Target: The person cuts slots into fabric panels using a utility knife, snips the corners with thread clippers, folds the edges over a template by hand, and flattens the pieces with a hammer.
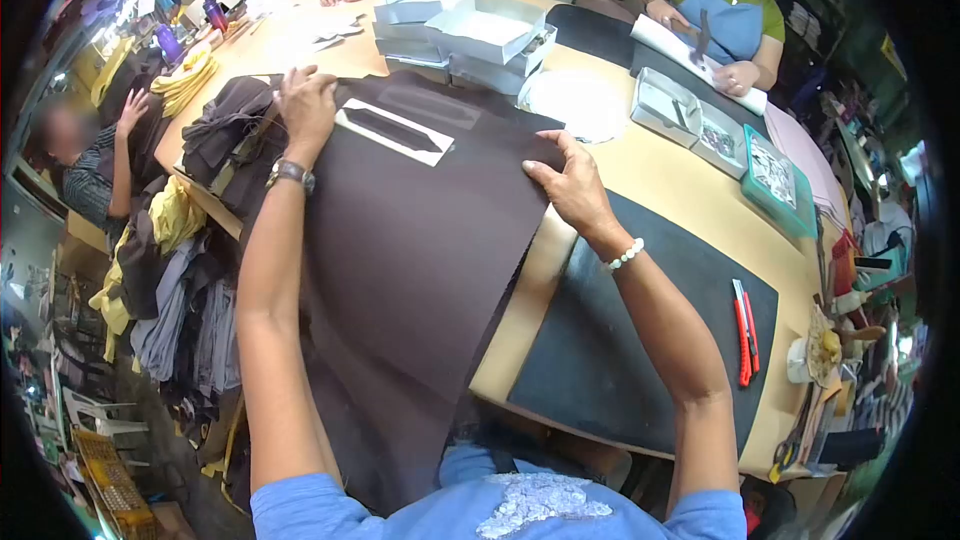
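A large dark brown piece of fabric [420, 250] spreads over the table edge and hangs down toward my lap. My left hand [305, 110] is closed on its far left edge, fingers bent over the cloth. On the right, my right hand [575, 185] pinches the fabric's far right corner between thumb and fingers. Between the hands, a white rectangular frame with a pointed long slot [395, 132] lies flat on the cloth. Just behind it shows a faint, darker rectangular patch [430, 107] on the fabric.
A black mat [640, 330] with red cutters [745, 330] lies right. Stacked boxes [490, 28] stand behind; small-parts trays [715, 135] sit at right. Bunched dark cloth [230, 130] lies left. A person in a blue apron [735, 30] works across; others are at the left and far end.
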A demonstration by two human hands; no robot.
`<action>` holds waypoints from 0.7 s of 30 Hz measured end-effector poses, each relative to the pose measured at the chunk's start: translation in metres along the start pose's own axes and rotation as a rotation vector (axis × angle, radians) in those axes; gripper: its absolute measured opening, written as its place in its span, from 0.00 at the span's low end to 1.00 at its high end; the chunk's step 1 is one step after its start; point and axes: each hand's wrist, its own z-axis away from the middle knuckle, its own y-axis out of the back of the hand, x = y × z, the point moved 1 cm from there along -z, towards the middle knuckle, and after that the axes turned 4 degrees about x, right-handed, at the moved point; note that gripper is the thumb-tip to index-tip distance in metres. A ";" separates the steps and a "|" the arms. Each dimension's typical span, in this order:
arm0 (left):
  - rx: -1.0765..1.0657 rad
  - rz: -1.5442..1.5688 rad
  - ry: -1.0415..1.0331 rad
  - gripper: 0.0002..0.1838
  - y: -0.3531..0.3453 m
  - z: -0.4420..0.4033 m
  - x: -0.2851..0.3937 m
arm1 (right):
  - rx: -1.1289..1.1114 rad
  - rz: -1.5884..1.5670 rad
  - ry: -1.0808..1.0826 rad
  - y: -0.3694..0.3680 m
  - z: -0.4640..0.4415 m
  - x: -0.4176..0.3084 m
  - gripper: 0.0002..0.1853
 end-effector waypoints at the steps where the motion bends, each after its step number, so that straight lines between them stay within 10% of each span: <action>1: -0.026 0.000 0.011 0.07 -0.012 -0.003 0.005 | 0.022 0.013 -0.011 -0.001 -0.006 0.004 0.21; 12: -0.178 -0.032 0.109 0.10 -0.090 -0.016 0.031 | 0.219 0.082 -0.060 -0.012 -0.055 0.064 0.22; 15: 0.011 -0.064 0.137 0.21 -0.090 -0.011 0.047 | 0.235 0.094 -0.090 -0.018 -0.059 0.073 0.22; 21: -0.429 0.336 0.132 0.45 -0.044 0.035 0.128 | 0.193 0.094 -0.203 -0.021 -0.062 0.084 0.22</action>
